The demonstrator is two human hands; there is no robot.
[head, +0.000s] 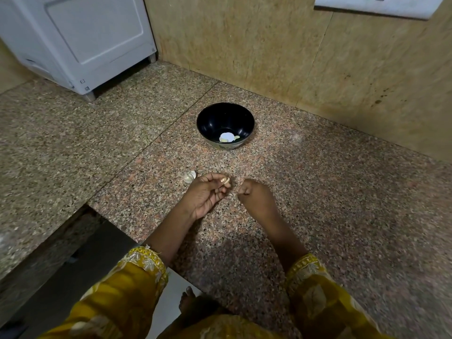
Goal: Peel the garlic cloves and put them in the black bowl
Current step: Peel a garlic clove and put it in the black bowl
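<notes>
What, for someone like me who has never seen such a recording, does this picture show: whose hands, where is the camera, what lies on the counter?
No machine: a person wears one camera on the head, looking down at their own hands. The left hand pinches a garlic clove; the right hand, fingers curled, seems to pull its skin, though that is unclear. On the stone counter stands a black bowl holding a few pale pieces; a garlic scrap lies near the left hand.
</notes>
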